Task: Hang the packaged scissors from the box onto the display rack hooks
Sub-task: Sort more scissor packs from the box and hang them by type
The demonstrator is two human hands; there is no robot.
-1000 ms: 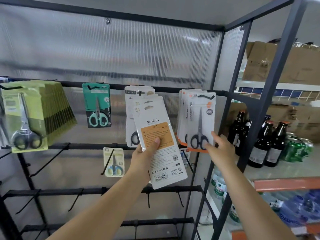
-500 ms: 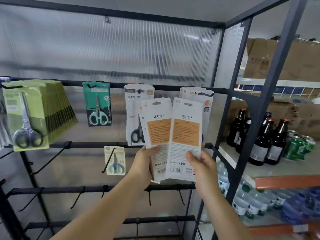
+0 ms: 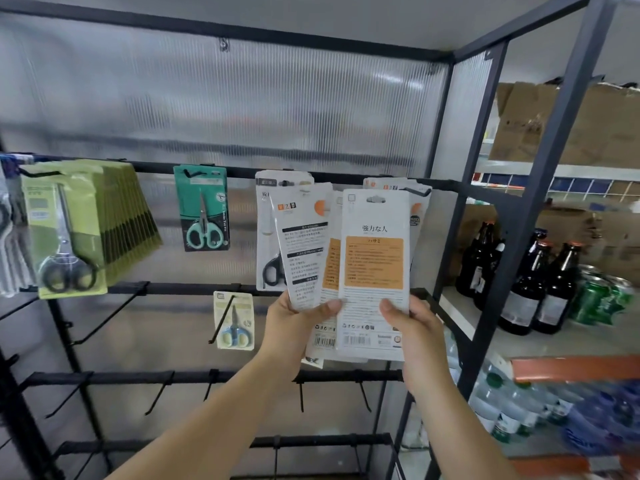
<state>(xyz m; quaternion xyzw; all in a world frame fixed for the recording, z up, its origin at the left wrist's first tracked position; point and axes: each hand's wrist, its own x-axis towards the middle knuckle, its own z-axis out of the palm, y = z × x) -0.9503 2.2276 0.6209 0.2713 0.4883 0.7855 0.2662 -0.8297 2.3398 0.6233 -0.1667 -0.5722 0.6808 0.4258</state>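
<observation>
1. White card-backed scissor packs, backs toward us, fanned out in front of the black metal display rack (image 3: 311,174), about level with its second rail.
2. Left hand (image 3: 294,327) grasps the left part of the fan: thumb pressed across the lower front of a tilted white pack with black text blocks (image 3: 301,251), fingers hidden behind it.
3. Right hand (image 3: 415,327) pinches the front white pack with the orange label panel (image 3: 374,265) near its lower right edge, thumb on the face; pack is upright.
4. Between those two, a third pack with an orange panel (image 3: 330,268) shows only as a strip; can't tell which hand carries it.
5. Held packs are not on any hook; their hang holes sit just below the top rail.
6. Behind them, white scissor packs already hanging (image 3: 273,216) on the top rail; another white bunch (image 3: 419,202) hangs right of that, mostly covered.
7. Further left on the same rail: teal pack with mint-handled scissors (image 3: 202,209), then a thick stack of olive-green packs with black-handled scissors (image 3: 69,233).
8. Small pale-yellow pack with blue-handled scissors (image 3: 234,320) hangs from the second rail, just left of the left hand.
9. Right of the rack, on a neighbouring shelf: brown glass bottles (image 3: 540,285), green cans (image 3: 599,299), cardboard boxes (image 3: 571,126) above, water bottles (image 3: 512,407) below.
</observation>
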